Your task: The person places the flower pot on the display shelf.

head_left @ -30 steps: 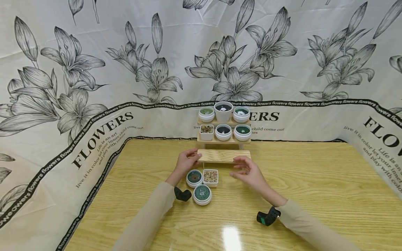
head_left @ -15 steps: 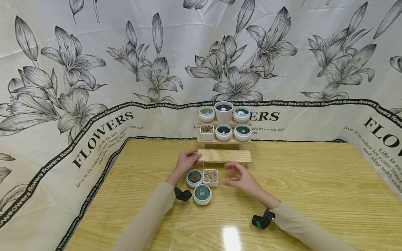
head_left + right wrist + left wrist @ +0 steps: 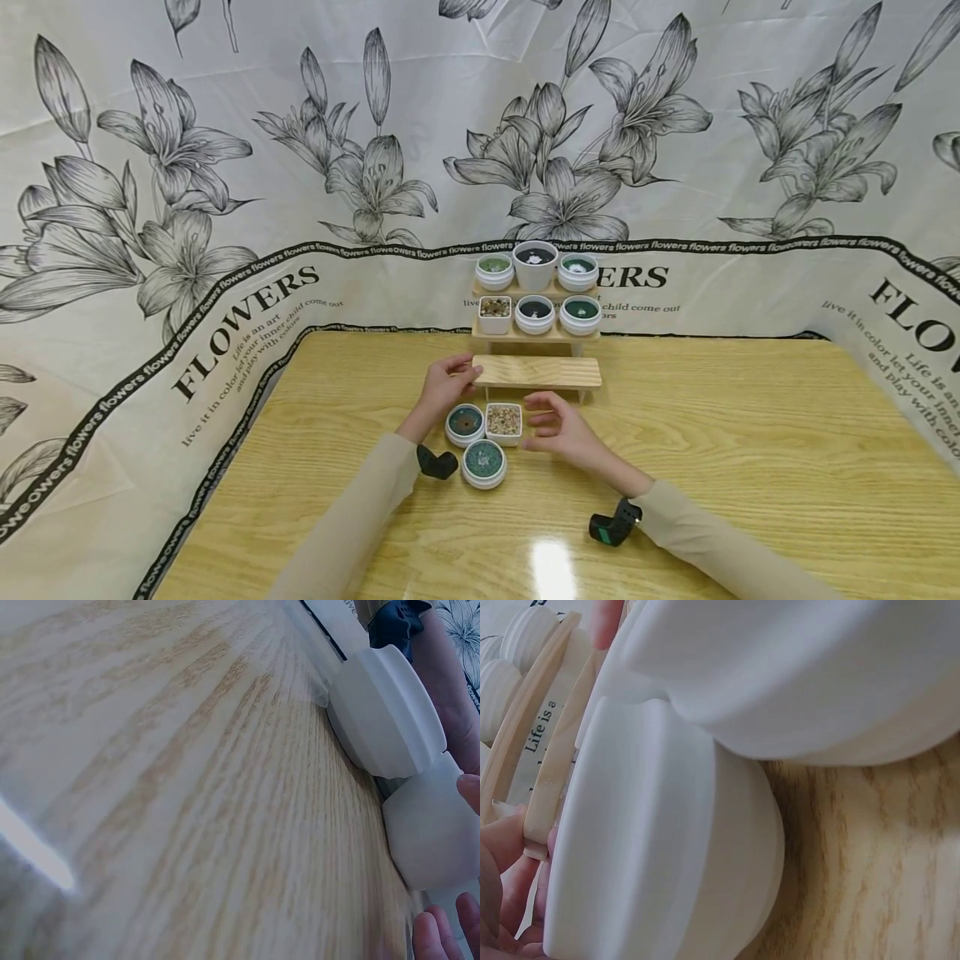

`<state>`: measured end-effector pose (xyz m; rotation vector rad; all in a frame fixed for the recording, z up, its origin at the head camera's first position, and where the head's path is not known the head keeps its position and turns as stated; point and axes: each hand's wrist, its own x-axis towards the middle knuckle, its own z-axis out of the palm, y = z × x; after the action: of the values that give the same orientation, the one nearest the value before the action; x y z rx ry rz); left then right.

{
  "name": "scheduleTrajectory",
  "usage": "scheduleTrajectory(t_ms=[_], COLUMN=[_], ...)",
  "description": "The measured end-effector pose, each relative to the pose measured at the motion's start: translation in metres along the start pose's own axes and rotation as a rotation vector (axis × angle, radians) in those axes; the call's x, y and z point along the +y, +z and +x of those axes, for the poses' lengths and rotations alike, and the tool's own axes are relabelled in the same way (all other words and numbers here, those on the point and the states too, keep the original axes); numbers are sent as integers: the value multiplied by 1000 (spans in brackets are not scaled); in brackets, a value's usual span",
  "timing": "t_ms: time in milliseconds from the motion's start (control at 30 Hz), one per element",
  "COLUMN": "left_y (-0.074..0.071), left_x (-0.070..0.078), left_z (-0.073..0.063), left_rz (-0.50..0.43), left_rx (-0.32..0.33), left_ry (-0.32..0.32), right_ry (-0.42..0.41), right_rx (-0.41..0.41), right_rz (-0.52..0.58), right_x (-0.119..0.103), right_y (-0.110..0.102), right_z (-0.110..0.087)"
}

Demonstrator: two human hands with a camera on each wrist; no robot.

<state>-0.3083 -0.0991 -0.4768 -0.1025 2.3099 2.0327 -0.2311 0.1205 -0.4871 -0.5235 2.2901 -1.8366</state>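
Observation:
At the left end of the lowest wooden shelf [image 3: 540, 372], my left hand [image 3: 442, 392] pinches the board between thumb and fingers; the left wrist view shows the thumb on the board's end [image 3: 544, 799]. My right hand [image 3: 566, 432] is just right of a square white pot [image 3: 503, 423] filled with tan pebbles, its fingers loosely bent and spread around that side. Contact cannot be made out. Touching the square pot are two round white pots, one teal with a brown centre [image 3: 465, 424], the other speckled green [image 3: 483, 463]. Both pots' white walls fill much of the left wrist view.
Behind the low shelf, the stand's middle tier [image 3: 540, 336] bears a square pot [image 3: 494, 316] and two round pots. Above it, the top tier holds a taller cup [image 3: 535, 267] between two round pots. A flower-printed cloth [image 3: 375, 292] hangs behind the wooden table [image 3: 750, 433].
My right hand has let go of the shelf's right end and moved left and toward me, to the square pebble pot. My left hand stays on the shelf's left end.

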Motion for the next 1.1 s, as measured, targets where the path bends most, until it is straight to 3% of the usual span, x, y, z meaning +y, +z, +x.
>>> scheduleTrajectory(t_ms=[167,567,1100], left_y=[0,1,1], left_x=[1,1,1], left_z=[-1,0,-2], left_rz=[2,10,-18], left_rx=[-3,-8,1], left_ry=[12,14,32], right_ry=[23,-30,-4], right_rx=[-12,-16,21], right_rz=[2,45,7], right_x=[0,4,1], right_y=[5,16,20], right_z=[2,10,11])
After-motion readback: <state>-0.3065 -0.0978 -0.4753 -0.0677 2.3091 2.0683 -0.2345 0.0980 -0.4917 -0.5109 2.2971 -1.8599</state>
